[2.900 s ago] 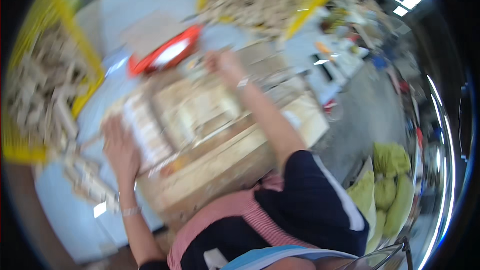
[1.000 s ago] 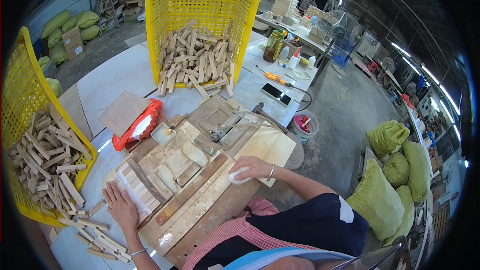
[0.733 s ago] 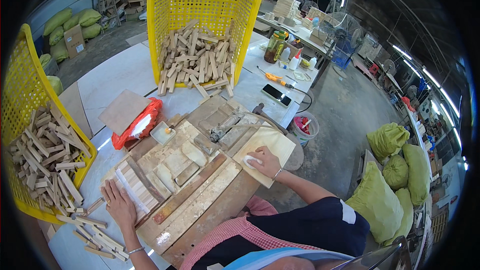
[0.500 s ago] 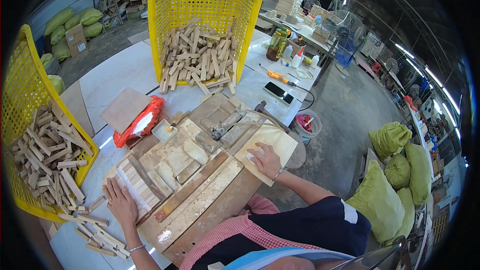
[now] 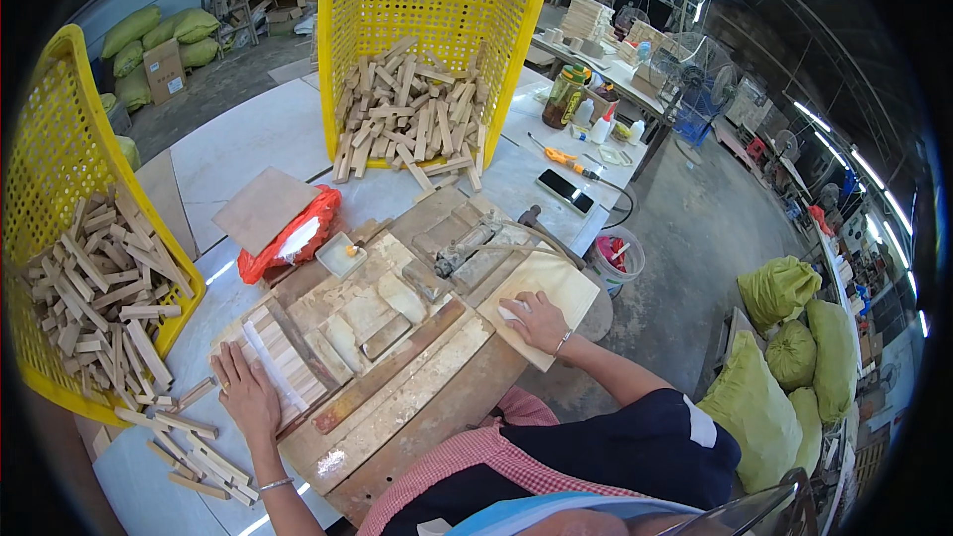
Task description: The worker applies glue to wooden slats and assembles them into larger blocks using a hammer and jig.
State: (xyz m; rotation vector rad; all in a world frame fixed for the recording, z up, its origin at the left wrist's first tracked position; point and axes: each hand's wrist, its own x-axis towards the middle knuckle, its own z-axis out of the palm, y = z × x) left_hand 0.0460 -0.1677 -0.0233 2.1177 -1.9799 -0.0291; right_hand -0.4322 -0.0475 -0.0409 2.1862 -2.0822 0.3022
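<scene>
My left hand (image 5: 246,392) lies flat, fingers stretched, at the left end of a row of pale wooden strips (image 5: 283,352) set side by side in a worn wooden jig (image 5: 397,377). On the right, my right hand (image 5: 534,321) bends its fingers over a small white piece (image 5: 512,310) and presses it on a light wooden board (image 5: 561,288). What the white piece is, I cannot make out, as the fingers cover most of it. Between the hands, a metal clamp-like fitting (image 5: 462,250) sits at the jig's far side.
Yellow baskets of wooden sticks stand left (image 5: 99,149) and at the back (image 5: 437,10). Loose sticks (image 5: 199,452) lie near left. A red plastic bag (image 5: 323,208), a small dish (image 5: 340,254), a phone (image 5: 565,192) and a bottle (image 5: 564,99) are on the table; a bucket (image 5: 627,268) stands right.
The whole view has shifted slightly, so the baskets and table sit further right. Both hands stay at nearly the same places on the jig and board; less of the white piece shows.
</scene>
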